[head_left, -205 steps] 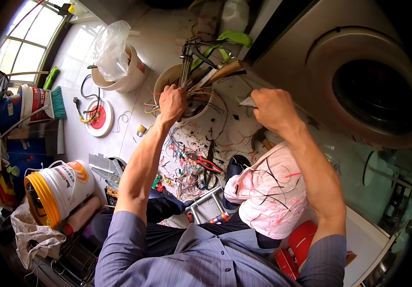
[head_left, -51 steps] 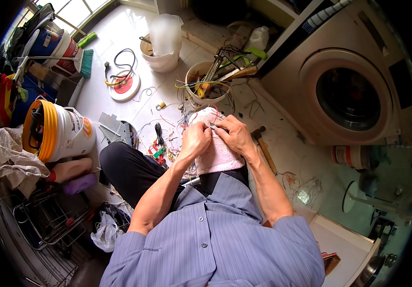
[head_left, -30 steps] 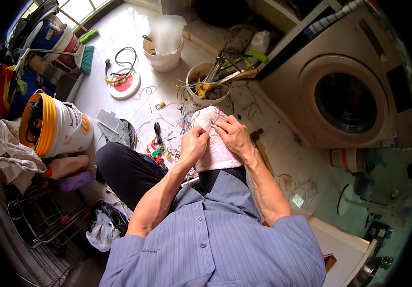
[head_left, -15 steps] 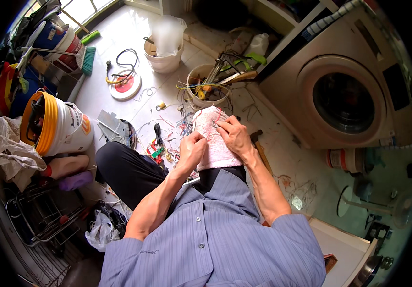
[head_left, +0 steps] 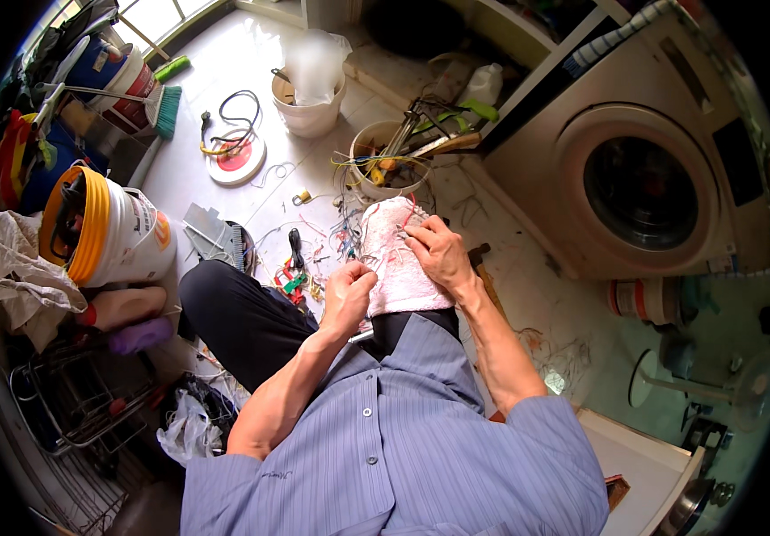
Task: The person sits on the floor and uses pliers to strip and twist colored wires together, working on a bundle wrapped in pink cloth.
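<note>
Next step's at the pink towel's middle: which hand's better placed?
Right hand, probably: it reaches over the towel. The left hand sits curled at the towel's left edge.

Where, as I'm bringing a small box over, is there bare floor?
Bare tile shows between the teal broom and the white lid, and beyond the dark cord, left of the bag-topped bucket. Wire scraps crowd the tile left of the pink towel.

Daylight from the upper-left window [head_left: 157, 18] glares off the floor [head_left: 217, 67]; the right side is dim, edges bowed.
</note>
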The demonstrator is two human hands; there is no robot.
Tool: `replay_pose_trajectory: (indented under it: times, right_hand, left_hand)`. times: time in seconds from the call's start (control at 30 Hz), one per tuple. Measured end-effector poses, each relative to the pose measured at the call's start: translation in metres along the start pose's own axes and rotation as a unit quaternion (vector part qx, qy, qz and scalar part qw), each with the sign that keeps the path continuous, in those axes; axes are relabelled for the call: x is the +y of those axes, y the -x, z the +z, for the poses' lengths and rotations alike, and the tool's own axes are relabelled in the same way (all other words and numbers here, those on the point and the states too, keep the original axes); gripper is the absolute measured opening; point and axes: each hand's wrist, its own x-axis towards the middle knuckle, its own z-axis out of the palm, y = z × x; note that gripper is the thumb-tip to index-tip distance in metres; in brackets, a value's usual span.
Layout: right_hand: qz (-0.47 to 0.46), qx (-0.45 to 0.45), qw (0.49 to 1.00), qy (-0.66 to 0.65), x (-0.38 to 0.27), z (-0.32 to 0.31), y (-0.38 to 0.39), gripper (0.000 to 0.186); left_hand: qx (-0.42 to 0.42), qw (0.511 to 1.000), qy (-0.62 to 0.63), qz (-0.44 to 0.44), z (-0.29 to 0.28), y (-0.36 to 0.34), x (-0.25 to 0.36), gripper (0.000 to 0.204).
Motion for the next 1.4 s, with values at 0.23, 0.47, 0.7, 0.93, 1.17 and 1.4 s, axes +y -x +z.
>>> replay_pose_trajectory:
  times: [0.23,0.47,0.7,0.93,1.17,1.4]
  right_hand:
    - [-0.004,0.007,1.000,0.003,-0.001,0.000,0.002,0.022]
    - [-0.010,0.011,1.000,0.003,-0.001,-0.001,0.002,0.021]
    - [-0.018,0.009,1.000,0.003,-0.002,-0.001,0.003,0.021]
    - [-0.040,0.005,0.999,0.022,-0.001,-0.004,0.001,0.020]
    - [-0.041,0.013,0.998,0.036,-0.003,-0.004,0.002,0.021]
    - [-0.044,0.011,0.998,0.039,-0.002,-0.004,0.004,0.023]
  left_hand:
    - [0.009,1.000,0.014,-0.007,-0.001,0.006,-0.003,0.020]
    - [0.010,0.999,0.043,0.000,-0.003,0.015,0.002,0.018]
    - [0.009,0.995,0.094,-0.007,-0.005,0.026,0.004,0.015]
    - [-0.028,0.999,0.035,-0.023,-0.012,0.024,0.006,0.017]
    - [-0.090,0.982,-0.164,-0.003,-0.019,0.006,0.008,0.034]
    - [-0.106,0.990,-0.035,-0.085,0.005,-0.029,0.036,0.027]
